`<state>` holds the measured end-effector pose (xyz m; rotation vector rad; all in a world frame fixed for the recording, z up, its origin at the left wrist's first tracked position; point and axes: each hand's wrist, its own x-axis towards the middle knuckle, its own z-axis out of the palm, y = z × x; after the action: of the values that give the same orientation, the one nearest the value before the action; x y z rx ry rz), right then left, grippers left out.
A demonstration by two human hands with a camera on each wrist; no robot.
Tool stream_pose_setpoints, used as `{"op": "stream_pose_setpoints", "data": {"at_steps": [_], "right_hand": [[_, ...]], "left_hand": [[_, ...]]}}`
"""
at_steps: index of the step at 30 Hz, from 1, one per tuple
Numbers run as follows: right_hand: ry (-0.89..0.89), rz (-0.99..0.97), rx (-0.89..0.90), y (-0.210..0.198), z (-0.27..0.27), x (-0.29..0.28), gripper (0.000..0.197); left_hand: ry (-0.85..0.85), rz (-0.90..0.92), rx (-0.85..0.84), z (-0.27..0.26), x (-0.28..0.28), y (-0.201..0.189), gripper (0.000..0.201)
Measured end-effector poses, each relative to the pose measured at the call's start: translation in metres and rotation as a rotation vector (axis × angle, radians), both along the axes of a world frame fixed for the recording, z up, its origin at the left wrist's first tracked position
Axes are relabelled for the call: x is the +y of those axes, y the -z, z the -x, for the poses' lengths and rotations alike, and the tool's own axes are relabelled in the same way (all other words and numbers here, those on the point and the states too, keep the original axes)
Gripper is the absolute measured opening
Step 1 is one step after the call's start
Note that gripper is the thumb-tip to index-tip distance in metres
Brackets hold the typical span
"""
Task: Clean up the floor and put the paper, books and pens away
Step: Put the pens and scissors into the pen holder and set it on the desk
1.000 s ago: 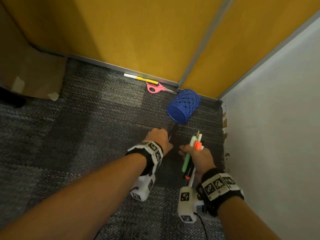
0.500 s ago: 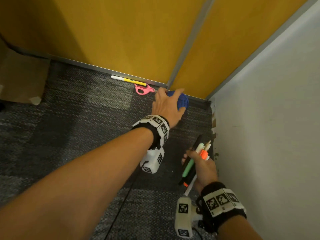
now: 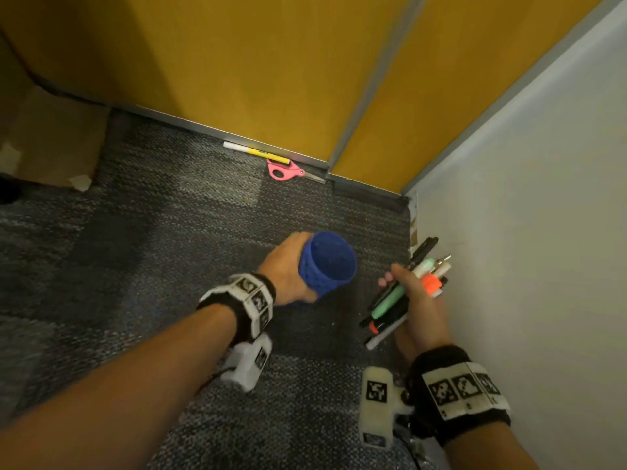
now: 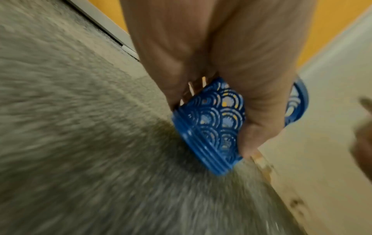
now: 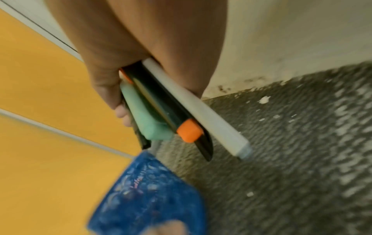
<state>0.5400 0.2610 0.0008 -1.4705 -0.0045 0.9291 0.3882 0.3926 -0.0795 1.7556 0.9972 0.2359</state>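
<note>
My left hand grips a blue lattice pen cup above the carpet, its open mouth tilted toward the right. The left wrist view shows fingers wrapped round the cup. My right hand holds a bundle of pens and markers: mint green, orange-capped, black and white ones. In the right wrist view the bundle sticks out of the fist, with the cup blurred below it. A yellow-and-white marker lies on the floor against the yellow partition.
Pink-handled scissors lie beside the marker at the partition's base. A cardboard box stands at the far left. A white wall closes the right side, meeting the yellow panels in a corner. Grey carpet covers the floor.
My left hand reached to the blue cup by the corner, took hold of it and brought it back toward the right hand. The right hand kept its bundle, now with a black pen added.
</note>
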Motion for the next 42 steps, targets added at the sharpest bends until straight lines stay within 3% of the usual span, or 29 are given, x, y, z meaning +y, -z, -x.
{"op": "stream_pose_setpoints", "data": {"at_steps": [4,10,14,16,19,22,26,31,36,42], "right_hand": [[0.006,-0.173,0.040,-0.023,0.030,0.022,0.014],[-0.100,0.060,-0.208,-0.028,0.093,0.017,0.011],[-0.148,0.127,-0.324,-0.033,0.106,0.003,0.017],[-0.198,0.100,-0.314,-0.036,0.107,-0.004,0.014],[-0.322,0.075,-0.281,-0.035,0.107,-0.008,0.026],[-0.506,0.023,-0.306,-0.031,0.109,-0.004,0.046],[-0.540,0.128,-0.305,-0.020,0.099,0.010,0.082],[-0.595,0.297,-0.345,0.003,0.076,0.056,0.070],[-0.791,0.407,-0.583,0.030,0.069,0.130,0.048],[-1.082,0.535,-1.191,0.053,0.062,0.240,0.043]], "left_hand": [[0.029,0.010,-0.079,0.050,-0.052,0.013,0.097],[0.061,-0.007,-0.078,0.072,-0.078,-0.025,0.087],[0.117,-0.027,-0.071,0.078,-0.069,-0.044,0.088],[0.072,-0.031,-0.110,0.078,-0.064,-0.050,0.087],[0.042,-0.071,-0.135,0.074,-0.060,-0.059,0.084],[-0.002,-0.088,-0.110,0.075,-0.052,-0.053,0.084],[-0.119,-0.082,-0.068,0.094,-0.029,-0.031,0.086],[-0.177,-0.086,0.031,0.138,0.024,-0.004,0.095],[-0.275,0.037,-0.063,0.165,0.059,0.019,0.097],[-0.267,0.053,0.010,0.172,0.065,0.041,0.095]]}}
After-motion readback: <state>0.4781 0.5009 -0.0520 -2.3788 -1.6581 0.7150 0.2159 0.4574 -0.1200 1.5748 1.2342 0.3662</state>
